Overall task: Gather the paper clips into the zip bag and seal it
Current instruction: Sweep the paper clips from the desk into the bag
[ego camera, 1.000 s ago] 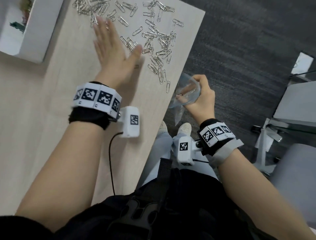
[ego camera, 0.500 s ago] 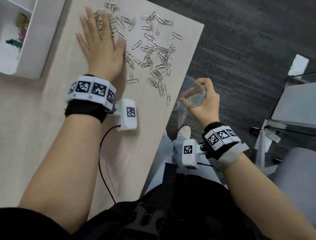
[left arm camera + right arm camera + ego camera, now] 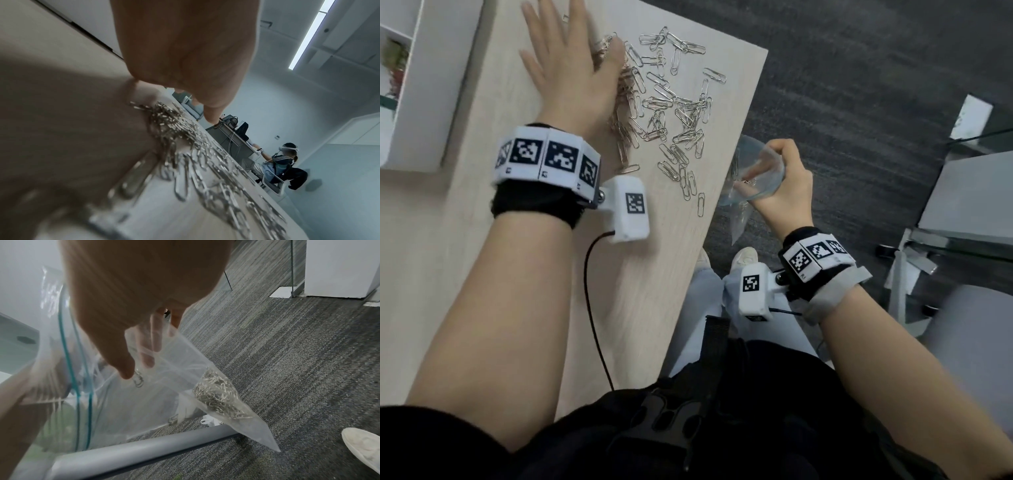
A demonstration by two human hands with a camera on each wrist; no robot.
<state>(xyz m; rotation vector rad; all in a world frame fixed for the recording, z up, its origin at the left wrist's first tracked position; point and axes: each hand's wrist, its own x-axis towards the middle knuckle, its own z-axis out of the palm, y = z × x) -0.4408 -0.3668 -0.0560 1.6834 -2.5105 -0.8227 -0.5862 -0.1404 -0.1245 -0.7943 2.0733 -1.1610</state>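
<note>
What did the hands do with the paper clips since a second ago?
The flat left hand swept sideways, bunching the paper clips closer to the table edge, toward the zip bag. Nothing was picked up or let go. The right hand kept holding the bag open beside the edge.

Left hand (image 3: 571, 68) flat, palm down, fingers straight and spread, forearm reaching forward. Right hand (image 3: 782, 185) lower, off to the side, fingers curled, thumb (image 3: 115, 356) pinching inward; right forearm angled in, wrist bent. Both wrists wear marker bands.
</note>
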